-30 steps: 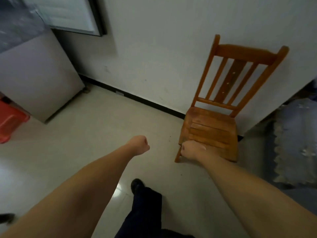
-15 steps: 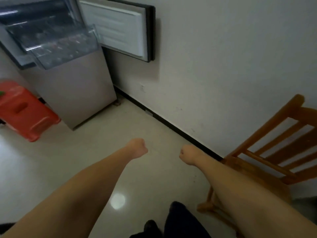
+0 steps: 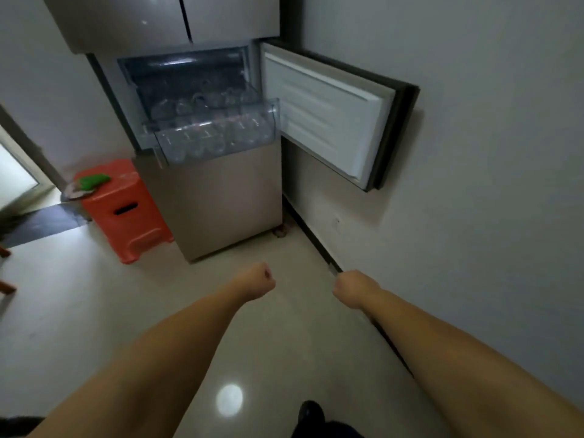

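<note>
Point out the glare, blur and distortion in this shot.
Head view: a round glare spot sits on the glossy floor; the doorway at left is blown out; the clear freezer drawer looks soft; wide-angle bending tilts the fridge and wall.

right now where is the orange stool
In the head view, the orange stool stands on the left of the picture, right beside the fridge, on its left side.

Count: 2 hands, left hand [image 3: 257, 281] and right hand [image 3: 350, 287], both fisted, empty. 1 fridge [image 3: 221, 197]: 2 upper doors [image 3: 227, 17] closed, 1 lower door [image 3: 328, 118] swung out, 1 clear drawer [image 3: 218, 137] pulled out. 1 orange stool [image 3: 126, 210] on the floor, 1 green item [image 3: 93, 181] on it.
</note>
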Tool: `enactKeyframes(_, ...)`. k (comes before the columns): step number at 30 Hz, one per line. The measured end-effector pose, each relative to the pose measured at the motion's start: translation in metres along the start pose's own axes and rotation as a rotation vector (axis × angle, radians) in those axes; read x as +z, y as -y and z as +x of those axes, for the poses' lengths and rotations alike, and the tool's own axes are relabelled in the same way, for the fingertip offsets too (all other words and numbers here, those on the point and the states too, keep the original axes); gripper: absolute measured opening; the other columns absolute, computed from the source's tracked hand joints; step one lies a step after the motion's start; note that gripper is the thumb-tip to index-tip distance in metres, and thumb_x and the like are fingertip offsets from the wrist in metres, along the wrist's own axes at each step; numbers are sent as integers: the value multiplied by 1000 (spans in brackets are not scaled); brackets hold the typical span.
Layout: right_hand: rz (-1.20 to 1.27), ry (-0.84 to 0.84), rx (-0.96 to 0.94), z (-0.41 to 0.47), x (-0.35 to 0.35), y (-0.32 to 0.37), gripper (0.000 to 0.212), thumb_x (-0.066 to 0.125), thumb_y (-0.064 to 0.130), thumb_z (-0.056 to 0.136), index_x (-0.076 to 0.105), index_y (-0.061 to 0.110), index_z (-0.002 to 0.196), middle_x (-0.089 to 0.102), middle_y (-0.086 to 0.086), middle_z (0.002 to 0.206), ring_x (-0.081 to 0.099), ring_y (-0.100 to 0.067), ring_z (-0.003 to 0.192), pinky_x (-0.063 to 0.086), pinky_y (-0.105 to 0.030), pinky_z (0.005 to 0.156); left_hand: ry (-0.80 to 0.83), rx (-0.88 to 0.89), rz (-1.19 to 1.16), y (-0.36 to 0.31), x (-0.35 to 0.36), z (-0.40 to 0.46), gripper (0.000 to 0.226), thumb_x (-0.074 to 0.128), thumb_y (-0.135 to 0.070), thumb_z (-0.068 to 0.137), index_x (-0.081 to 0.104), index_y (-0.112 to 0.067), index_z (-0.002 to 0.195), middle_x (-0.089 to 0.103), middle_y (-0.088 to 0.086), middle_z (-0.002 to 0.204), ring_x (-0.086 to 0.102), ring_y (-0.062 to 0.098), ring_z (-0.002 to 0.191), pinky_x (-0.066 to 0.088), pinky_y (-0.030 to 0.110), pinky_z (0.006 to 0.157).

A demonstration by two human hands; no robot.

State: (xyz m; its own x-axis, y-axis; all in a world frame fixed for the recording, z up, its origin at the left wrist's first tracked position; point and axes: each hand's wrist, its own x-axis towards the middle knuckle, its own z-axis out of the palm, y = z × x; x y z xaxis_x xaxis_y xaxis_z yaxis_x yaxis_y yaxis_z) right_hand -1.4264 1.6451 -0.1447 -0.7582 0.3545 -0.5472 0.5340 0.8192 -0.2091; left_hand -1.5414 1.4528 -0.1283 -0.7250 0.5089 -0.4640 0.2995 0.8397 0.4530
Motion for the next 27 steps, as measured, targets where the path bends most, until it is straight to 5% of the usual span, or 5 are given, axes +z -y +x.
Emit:
enactKeyframes(2,0,-29,-49,32,-34,11,29,39,22,98,62,5,101,61,-17,117,58,-28,103,46,-33,88,-58,-9,-39,-8,-22,22,23,54,-18,92,67,-1,100,68,19,103,65,32,97,49,29,78)
enactKeyframes(5,-54,-33,-130,81,-69,39,29,42,24,95,45,14,68,55,-11,90,53,-25,84,43,-32,74,-94,-69,-98,-8,-44,50,27,53,-18,93,67,-1,108,69,20,107,65,33,101,52,31,80)
enactKeyframes(10,-60,-43,-304,157,-122,112,27,45,30,94,45,18,70,54,-8,84,58,-28,86,44,-33,71,-148,-130,-158,20,-91,112,27,52,-18,92,65,-3,109,69,18,105,65,30,93,46,27,71)
enactKeyframes(17,20,-171,-367,269,-200,207,25,46,33,93,62,13,95,65,-9,99,61,-29,92,53,-38,82,-228,-65,-120,54,-218,229,26,56,-19,91,66,-1,106,69,18,106,66,32,99,52,32,80)
enactKeyframes(27,226,-474,-359,377,-313,273,32,48,24,93,44,20,62,56,-7,73,55,-25,73,38,-29,63,-438,186,-174,13,-361,363,22,52,-17,91,68,-2,89,70,18,87,66,31,83,55,41,78)
